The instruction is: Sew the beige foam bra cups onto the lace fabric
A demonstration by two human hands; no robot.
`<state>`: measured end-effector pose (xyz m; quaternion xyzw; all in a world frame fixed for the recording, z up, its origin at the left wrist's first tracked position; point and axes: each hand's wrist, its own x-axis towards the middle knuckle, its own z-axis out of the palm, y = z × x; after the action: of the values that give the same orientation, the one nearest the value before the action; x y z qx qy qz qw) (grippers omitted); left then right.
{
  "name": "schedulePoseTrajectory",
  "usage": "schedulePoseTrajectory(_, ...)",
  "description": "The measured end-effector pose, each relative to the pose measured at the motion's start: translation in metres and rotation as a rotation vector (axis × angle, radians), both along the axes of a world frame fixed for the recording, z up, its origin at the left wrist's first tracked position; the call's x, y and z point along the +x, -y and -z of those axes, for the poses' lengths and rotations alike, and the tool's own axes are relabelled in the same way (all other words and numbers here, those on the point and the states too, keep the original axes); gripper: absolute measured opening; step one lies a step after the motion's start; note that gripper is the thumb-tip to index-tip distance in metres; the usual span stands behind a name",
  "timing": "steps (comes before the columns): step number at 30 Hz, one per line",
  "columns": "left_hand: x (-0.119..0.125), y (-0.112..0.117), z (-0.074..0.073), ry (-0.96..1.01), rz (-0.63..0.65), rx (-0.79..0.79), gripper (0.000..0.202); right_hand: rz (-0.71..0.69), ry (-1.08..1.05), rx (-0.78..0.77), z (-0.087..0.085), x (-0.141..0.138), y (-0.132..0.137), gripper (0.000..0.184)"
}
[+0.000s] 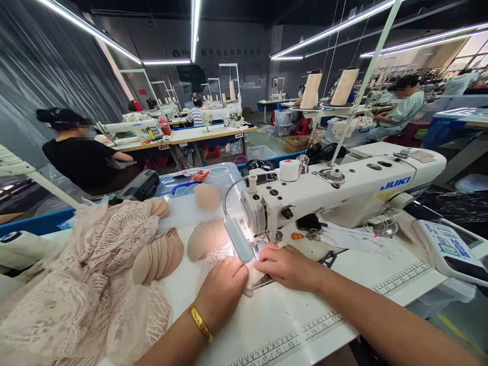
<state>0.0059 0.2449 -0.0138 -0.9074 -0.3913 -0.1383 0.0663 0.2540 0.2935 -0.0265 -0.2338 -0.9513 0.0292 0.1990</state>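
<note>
The desk carries the whole job, and the white sewing machine takes up its far right side. On the left, a large heap of pale lace spreads loosely; how much of it is sewn does not show. Behind the desk sits a clear plastic box, with one loose beige piece on top. Between the heap and the machine lie two fanned stacks of rounded beige pieces: the nearer stack beside the lace, the other stack just left of the lamp.

The person works with both hands at the needle. The left hand rests to its left, the right hand close by the presser foot, its fingers bunched together. Between them, under the lamp's light, is the small pale cloth in work. Lamp and knuckles cover the fingertips, so one cannot tell whether either hand's fingers clamp the cloth or merely press it flat.

Judging by the layout, the job is mid-run — this piece seems partway through its seam, not yet released — and the stacked pieces appear to be left to do.
</note>
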Motion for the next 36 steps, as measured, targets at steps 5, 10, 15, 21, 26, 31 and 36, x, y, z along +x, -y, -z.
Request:
schedulePoseTrajectory(5, 0.007, -0.004, 0.0, 0.034, -0.038, 0.023, 0.023, 0.051, 0.011, -0.014, 0.0, -0.002, 0.0, 0.03)
schedulePoseTrajectory(10, 0.011, -0.004, 0.002, -0.002, -0.088, 0.078, 0.026, 0.081, 0.007, -0.042, -0.003, -0.003, 0.002, 0.03)
schedulePoseTrajectory(15, 0.013, -0.005, 0.005, 0.017, -0.077, 0.1, 0.024, 0.087, 0.016, -0.08, -0.003, -0.005, 0.002, 0.031)
schedulePoseTrajectory(21, 0.01, -0.007, 0.013, 0.088, -0.003, 0.131, 0.023, 0.098, 0.034, -0.109, -0.007, -0.006, 0.004, 0.034)
schedulePoseTrajectory(26, 0.006, -0.015, 0.016, 0.193, 0.101, 0.06, 0.021, 0.141, 0.092, -0.12, -0.007, -0.006, 0.006, 0.03)
schedulePoseTrajectory(31, 0.003, -0.031, 0.009, 0.22, 0.197, -0.012, 0.021, 0.162, 0.112, -0.115, -0.003, -0.002, 0.006, 0.031)
schedulePoseTrajectory(36, 0.002, -0.036, -0.005, 0.196, 0.254, -0.022, 0.022, 0.156, 0.111, -0.102, -0.002, 0.0, 0.003, 0.036)
